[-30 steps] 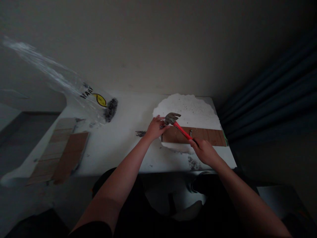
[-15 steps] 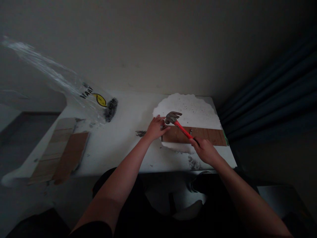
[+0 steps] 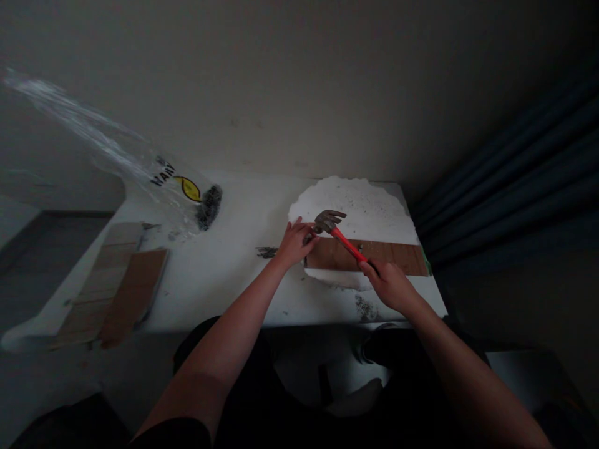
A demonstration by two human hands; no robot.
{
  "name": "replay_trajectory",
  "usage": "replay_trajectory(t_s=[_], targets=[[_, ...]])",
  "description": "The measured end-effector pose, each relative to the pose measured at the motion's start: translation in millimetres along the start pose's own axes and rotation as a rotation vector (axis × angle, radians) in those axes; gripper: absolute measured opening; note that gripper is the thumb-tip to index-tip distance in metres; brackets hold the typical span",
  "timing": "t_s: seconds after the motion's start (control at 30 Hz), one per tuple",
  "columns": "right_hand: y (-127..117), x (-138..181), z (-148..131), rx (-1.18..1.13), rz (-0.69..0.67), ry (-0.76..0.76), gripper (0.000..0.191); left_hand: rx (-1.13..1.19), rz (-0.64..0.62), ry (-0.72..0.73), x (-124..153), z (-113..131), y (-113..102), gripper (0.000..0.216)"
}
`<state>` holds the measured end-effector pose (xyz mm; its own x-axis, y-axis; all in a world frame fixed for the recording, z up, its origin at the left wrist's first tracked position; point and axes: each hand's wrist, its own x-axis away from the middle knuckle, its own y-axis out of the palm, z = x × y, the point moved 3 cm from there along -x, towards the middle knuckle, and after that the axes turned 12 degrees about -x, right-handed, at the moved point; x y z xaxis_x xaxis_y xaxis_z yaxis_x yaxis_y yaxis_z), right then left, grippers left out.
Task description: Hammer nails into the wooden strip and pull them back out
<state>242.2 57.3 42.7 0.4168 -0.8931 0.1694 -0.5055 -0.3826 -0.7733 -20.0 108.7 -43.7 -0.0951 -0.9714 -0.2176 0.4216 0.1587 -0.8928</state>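
Near edge of the white bench (image 3: 210,268): a patch of small dark bits (image 3: 365,308) lies just short of my right hand (image 3: 390,285). That hand is closed round the grip of a claw hammer with a red handle and dull grey metal head (image 3: 347,244). The handle crosses above the left half of a long, flat brown board (image 3: 397,257), which runs left to right along the bench. The hammer's long axis slants from my grip away and leftward; its claw points right, its striking face left, toward my other hand.

Left hand (image 3: 294,243): at the board's left end, fingers bent, thumb and forefinger beside a small grey item (image 3: 307,239); whether they pinch it, I cannot tell. A little heap of thin, dark, nail-like pieces (image 3: 266,252) lies just left of the wrist.

Technique, my judgement: short, light taps from the wrist, face square, fingertips low and out of the head's path.

Beyond: a white, ragged-edged sheet (image 3: 355,202) lies partly under the board, with the grey wall (image 3: 299,93) behind.
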Motion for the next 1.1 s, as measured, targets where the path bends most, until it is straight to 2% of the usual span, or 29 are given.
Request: replay_trajectory(t_s=[0.27,0.57,0.8,1.1], targets=[[1,1,-1,0.024,0.003,-0.014,0.044,0.037,0.049,-0.035,-1,-1,4,0.026],[2,1,-1,0.039,-0.005,-0.018,0.044,0.024,0.044,-0.037,-1,-1,6,0.026],[3,-1,2,0.036,-0.003,-0.002,0.043,0.015,-0.022,0.060,0,-7,1,0.035],[17,-6,-1,0.126,-0.029,0.024,0.046,0.061,-0.041,0.049,-2,-12,3,0.045]])
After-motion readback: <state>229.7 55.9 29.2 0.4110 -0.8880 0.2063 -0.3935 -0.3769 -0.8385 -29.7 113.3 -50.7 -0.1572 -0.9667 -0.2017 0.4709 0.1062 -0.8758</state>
